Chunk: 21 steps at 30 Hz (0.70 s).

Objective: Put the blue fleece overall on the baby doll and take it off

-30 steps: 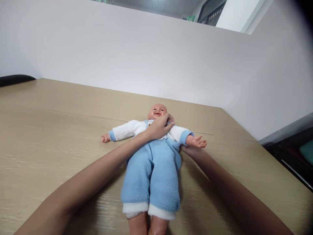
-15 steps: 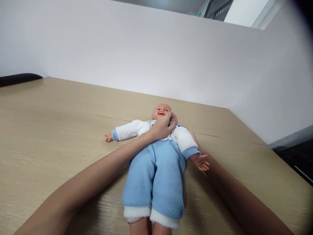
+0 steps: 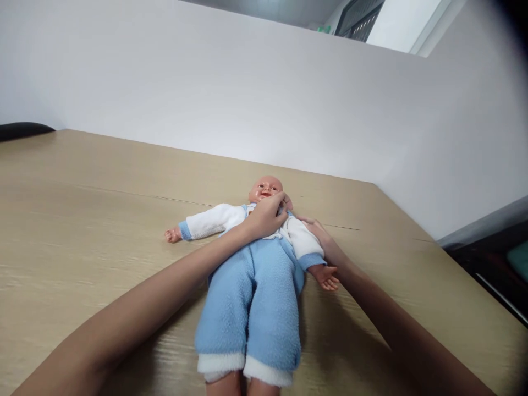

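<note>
A baby doll lies on its back on the table, wearing blue fleece trousers and a top with white sleeves and blue cuffs. My left hand rests over the doll's upper chest, just below its chin. Its thumb and fingers are bent together at the collar of the doll's top. Beside the doll's sleeve on the right, my right hand lies low with its visible fingers stretched towards the shoulder; the rest of that hand is partly hidden by the sleeve. Both of the doll's arms are spread outward.
The wooden table extends on all sides of the doll and ends at a pale wall. A dark curved object stands past the left edge. Black items are beyond the right edge.
My right hand has come out from behind the doll's sleeve, so its fingers now show beside it. My left hand stays at the collar. The whole view has shifted slightly.
</note>
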Each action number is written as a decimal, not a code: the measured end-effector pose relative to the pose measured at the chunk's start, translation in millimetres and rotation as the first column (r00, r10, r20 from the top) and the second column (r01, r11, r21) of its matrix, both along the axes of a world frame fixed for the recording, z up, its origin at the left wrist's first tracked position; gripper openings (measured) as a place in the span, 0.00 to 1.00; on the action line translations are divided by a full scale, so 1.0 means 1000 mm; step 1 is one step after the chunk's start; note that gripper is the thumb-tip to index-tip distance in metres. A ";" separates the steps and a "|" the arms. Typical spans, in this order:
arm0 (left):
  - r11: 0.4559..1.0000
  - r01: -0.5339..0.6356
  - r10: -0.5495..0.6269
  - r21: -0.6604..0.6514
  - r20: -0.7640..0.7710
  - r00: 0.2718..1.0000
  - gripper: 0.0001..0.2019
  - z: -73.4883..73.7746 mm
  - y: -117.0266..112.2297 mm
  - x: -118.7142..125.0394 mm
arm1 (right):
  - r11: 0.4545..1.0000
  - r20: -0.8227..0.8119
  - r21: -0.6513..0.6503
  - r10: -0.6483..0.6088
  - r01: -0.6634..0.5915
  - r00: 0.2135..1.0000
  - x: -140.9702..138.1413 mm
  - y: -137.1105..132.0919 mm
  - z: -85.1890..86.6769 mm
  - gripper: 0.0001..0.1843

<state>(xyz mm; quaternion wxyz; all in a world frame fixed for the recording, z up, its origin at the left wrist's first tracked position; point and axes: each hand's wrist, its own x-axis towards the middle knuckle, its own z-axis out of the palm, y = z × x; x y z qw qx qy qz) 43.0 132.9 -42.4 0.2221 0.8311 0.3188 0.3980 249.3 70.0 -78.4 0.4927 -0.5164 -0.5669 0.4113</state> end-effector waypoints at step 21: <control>0.998 0.011 -0.014 -0.058 -0.044 0.999 0.05 0.002 -0.003 0.002 | 0.992 0.309 -0.106 -0.033 0.069 0.950 0.093 -0.056 0.000 0.30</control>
